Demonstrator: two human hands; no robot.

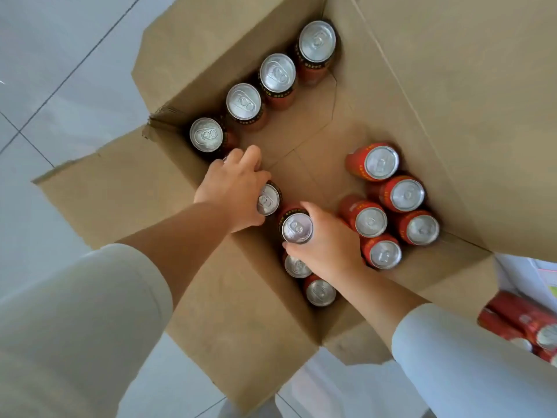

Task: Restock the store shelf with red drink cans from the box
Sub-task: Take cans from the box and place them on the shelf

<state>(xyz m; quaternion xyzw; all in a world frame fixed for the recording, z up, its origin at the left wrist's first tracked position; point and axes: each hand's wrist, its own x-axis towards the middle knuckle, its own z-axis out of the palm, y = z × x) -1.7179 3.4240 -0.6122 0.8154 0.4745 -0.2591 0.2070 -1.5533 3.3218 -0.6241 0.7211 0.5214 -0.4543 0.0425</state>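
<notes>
Our left hand [233, 191] grips one red can [268, 200] near the middle of the box [388, 95]; our right hand [330, 247], at five o'clock from it, grips a second can [297, 228]. A row of cans [243, 101] stands toward twelve o'clock, a cluster of cans [408, 194] toward three.

**Open box [211, 297] on the floor [60, 70], seen from above.** A row of four cans [243, 101] stands along the left wall, running back to the far corner. A cluster of five cans [370, 222] stands at the right. Near the front, the left hand [233, 188] wraps the near-left can [268, 199]. Just right of it, the right hand [328, 242] wraps the centre can [297, 228], with two more cans [320, 292] nearer the viewer. Further cans [518, 321] lie outside the box, at right.
</notes>
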